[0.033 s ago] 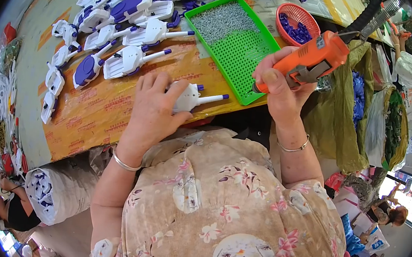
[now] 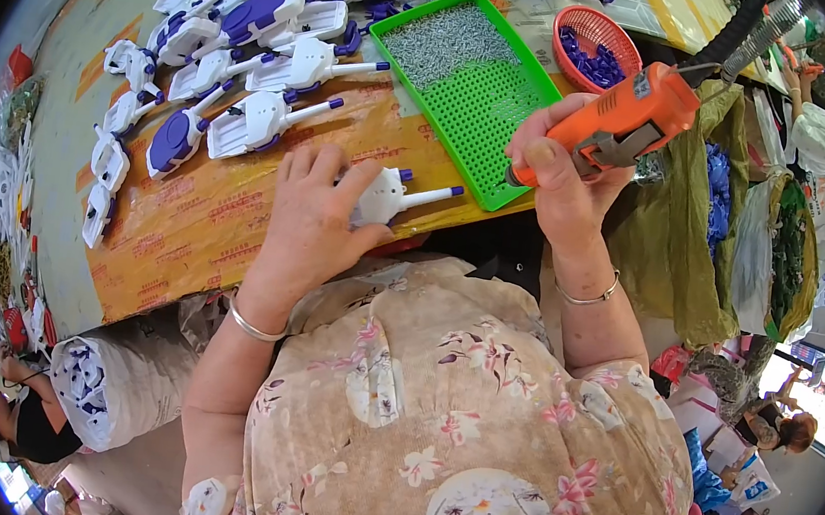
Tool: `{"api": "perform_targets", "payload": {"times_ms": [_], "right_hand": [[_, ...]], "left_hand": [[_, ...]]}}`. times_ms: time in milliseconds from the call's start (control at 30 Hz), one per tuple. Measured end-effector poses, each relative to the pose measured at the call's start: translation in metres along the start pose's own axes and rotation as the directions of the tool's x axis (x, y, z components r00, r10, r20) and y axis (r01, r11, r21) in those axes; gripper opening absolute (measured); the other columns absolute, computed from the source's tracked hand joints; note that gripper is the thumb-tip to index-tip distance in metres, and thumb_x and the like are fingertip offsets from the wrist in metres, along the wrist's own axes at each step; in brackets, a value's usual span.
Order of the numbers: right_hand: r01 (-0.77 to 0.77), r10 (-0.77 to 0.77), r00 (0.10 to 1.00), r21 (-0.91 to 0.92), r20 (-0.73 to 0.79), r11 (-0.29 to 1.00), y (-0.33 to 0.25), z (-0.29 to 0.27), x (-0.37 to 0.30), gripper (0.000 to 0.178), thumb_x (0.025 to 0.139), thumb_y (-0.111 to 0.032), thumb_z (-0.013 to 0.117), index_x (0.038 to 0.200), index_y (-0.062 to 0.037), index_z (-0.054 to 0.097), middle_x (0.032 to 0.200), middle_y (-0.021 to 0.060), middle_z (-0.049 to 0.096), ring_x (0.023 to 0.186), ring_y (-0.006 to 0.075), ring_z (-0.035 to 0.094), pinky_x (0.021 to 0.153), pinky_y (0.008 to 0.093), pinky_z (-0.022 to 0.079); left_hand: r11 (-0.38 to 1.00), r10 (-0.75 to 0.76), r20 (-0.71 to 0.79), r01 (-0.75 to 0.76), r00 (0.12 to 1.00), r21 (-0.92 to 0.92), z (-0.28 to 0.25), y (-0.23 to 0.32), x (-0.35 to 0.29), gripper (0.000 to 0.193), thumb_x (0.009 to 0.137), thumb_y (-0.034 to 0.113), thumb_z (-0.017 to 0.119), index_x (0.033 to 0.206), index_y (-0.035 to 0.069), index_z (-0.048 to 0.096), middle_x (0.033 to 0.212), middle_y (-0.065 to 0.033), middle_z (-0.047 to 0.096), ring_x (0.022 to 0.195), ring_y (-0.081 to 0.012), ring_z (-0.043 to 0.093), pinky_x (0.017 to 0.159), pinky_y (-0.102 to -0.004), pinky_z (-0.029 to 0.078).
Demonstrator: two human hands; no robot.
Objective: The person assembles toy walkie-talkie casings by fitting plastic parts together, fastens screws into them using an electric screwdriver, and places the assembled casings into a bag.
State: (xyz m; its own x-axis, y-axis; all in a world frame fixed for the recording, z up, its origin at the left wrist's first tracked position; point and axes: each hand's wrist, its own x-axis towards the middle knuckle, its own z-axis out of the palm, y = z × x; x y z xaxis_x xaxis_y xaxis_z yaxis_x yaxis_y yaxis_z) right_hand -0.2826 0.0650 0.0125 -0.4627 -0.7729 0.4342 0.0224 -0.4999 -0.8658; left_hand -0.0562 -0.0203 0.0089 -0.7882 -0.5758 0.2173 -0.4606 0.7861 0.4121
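My left hand lies over a white plastic housing near the table's front edge, gripping it between thumb and fingers. A thin white rod with a purple tip sticks out of the housing to the right, with a short purple peg above it; the rest is under my palm. In my right hand is an orange electric screwdriver, its bit pointing down and left over the near corner of a green tray. Small silver screws are heaped in the tray's far part.
Several white and purple assemblies are spread over the table at the left and back. Behind the screwdriver, a red basket holds small purple pieces. A dark cable and coiled hose run up from the screwdriver. Sacks of parts stand on both sides.
My left hand and the white housing have shifted very slightly to the right. My right hand and the screwdriver have not visibly moved.
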Motion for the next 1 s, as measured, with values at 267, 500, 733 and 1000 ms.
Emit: {"api": "perform_targets", "payload": {"times_ms": [267,500,733,1000], "right_hand": [[0.054,-0.054,0.998,-0.023,-0.011,0.998,0.003,-0.002,-0.002,0.03,0.076,-0.001,0.077,0.095,-0.0012,0.054,0.079,0.0032,0.06,0.067,0.0082,0.055,0.058,0.0217,0.046],[0.029,-0.029,0.999,-0.009,0.016,1.0,-0.008,0.002,0.005,0.033,0.072,0.002,0.078,0.095,-0.0008,0.055,0.079,0.0041,0.06,0.065,0.0085,0.055,0.057,0.0218,0.045],[0.0,0.001,1.0,-0.04,0.03,0.999,-0.032,0.046,0.011,0.049,0.075,-0.035,0.08,0.09,0.001,0.051,0.069,0.0075,0.057,0.06,0.0159,0.054,0.058,0.0288,0.048],[-0.047,0.04,0.966,0.022,0.255,0.999,-0.009,0.072,0.007,0.043,0.073,-0.026,0.081,0.087,-0.0007,0.05,0.071,0.0063,0.058,0.065,0.013,0.057,0.061,0.0257,0.049]], "left_hand": [[0.979,-0.035,0.024,0.039,0.999,-0.199,0.007,-0.004,-0.001,0.053,0.06,0.014,0.08,0.108,0.007,0.061,0.095,-0.0136,0.05,0.092,-0.0321,0.049,0.08,-0.0414,0.043],[0.951,-0.044,0.023,0.049,0.999,-0.304,0.009,-0.006,-0.003,0.049,0.065,0.01,0.075,0.111,0.006,0.06,0.101,-0.0144,0.054,0.096,-0.0328,0.052,0.083,-0.0413,0.044],[0.941,-0.07,0.017,0.071,0.997,-0.332,0.009,-0.007,-0.003,0.046,0.064,0.009,0.075,0.107,0.005,0.061,0.098,-0.0117,0.055,0.095,-0.0321,0.052,0.081,-0.0406,0.045],[0.95,-0.061,0.055,0.075,0.997,-0.302,0.015,-0.012,-0.003,0.047,0.06,0.01,0.078,0.104,0.007,0.061,0.097,-0.0109,0.054,0.094,-0.0322,0.052,0.081,-0.0419,0.045]]}}
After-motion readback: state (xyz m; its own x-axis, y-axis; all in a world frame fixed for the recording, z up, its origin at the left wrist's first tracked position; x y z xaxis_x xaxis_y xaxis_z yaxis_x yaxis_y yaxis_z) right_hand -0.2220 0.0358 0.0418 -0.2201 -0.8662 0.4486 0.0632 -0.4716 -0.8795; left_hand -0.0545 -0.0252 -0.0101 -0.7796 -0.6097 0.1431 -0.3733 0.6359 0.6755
